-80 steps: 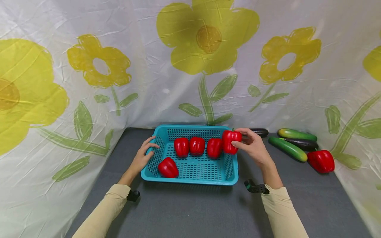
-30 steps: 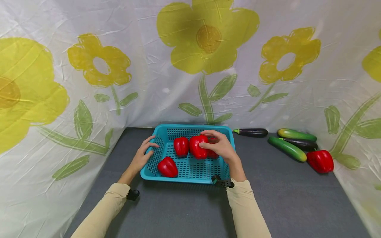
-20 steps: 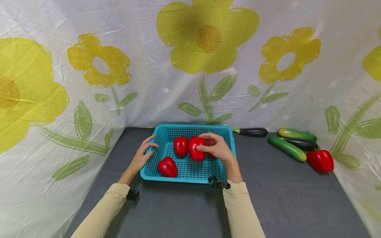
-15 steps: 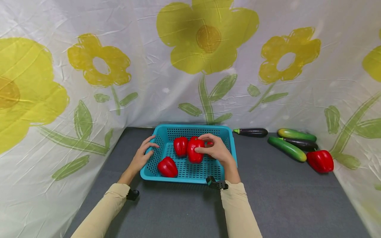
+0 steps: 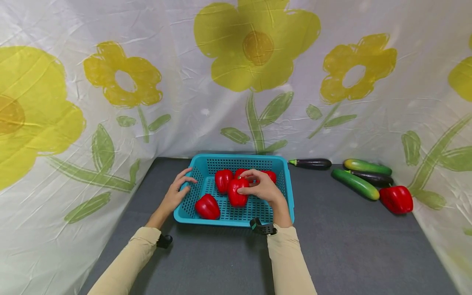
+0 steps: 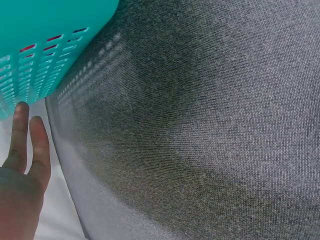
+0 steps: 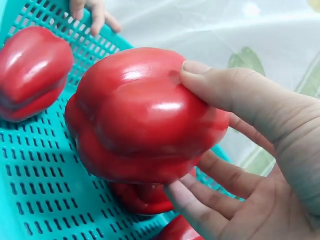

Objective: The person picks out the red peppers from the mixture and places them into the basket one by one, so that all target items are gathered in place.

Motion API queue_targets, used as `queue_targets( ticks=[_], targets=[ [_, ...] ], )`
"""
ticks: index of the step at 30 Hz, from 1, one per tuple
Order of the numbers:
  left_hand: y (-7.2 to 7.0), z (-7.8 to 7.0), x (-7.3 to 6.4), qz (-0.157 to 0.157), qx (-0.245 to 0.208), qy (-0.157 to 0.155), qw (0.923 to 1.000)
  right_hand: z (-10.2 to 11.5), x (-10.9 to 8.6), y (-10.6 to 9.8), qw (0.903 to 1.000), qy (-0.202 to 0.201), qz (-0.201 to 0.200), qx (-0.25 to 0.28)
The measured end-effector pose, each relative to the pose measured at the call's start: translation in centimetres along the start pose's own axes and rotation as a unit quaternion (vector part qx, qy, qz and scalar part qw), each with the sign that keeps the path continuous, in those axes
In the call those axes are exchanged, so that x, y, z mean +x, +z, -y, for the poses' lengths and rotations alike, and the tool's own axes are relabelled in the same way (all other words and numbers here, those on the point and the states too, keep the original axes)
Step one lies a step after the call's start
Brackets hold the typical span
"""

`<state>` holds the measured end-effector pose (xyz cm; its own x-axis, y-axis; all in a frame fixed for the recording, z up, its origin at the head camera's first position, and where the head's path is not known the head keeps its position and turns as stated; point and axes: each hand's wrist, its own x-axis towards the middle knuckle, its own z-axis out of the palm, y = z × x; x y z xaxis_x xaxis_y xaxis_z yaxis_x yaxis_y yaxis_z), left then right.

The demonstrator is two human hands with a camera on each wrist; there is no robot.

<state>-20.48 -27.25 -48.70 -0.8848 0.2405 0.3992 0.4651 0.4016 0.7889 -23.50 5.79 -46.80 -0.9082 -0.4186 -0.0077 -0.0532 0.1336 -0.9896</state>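
Observation:
In the head view, a turquoise perforated basket (image 5: 228,223) stands in the middle of the table. My right hand (image 5: 262,188) holds a glossy red bell pepper (image 5: 237,197) over the basket's middle. Close up in the right wrist view, the thumb lies on one side of that bell pepper (image 7: 145,115) and the fingers on the other. Inside the basket are a front-left pepper (image 5: 207,207), a back-left pepper (image 5: 223,181) and others partly hidden by my hand. My left hand (image 5: 177,196) rests at the left rim, its fingers fairly straight; the left wrist view shows two extended fingers (image 6: 40,142).
Right of the basket lies an eggplant (image 5: 313,164) along the back edge. Farther right are a second eggplant (image 5: 373,178), a green cucumber (image 5: 355,184), a yellow-green cucumber (image 5: 368,166) and another red pepper (image 5: 397,200). A flower-printed curtain (image 5: 206,110) hangs behind the table.
My right hand has carried the bell pepper leftward from the basket's right side to its middle, then slightly nearer the front. The left hand has stayed at the left rim.

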Motion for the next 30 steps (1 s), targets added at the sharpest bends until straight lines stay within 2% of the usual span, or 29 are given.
queue_targets(
  ticks=[8, 23, 30],
  targets=[
    [0.0, -0.1, 0.0, 0.000, -0.005, -0.011, 0.9999, -0.6, -0.2, -0.2, 0.9994, 0.009, 0.004, -0.032],
    [0.0, 0.1, 0.0, 0.000, 0.001, 0.004, 1.0000, -1.6, -0.8, -1.1, 0.9982, 0.036, 0.003, -0.048],
    [0.0, 0.2, -0.1, -0.002, 0.004, 0.004, 1.0000, -2.0, -0.8, -1.5, 0.9967, 0.066, 0.008, -0.048]
  ],
)
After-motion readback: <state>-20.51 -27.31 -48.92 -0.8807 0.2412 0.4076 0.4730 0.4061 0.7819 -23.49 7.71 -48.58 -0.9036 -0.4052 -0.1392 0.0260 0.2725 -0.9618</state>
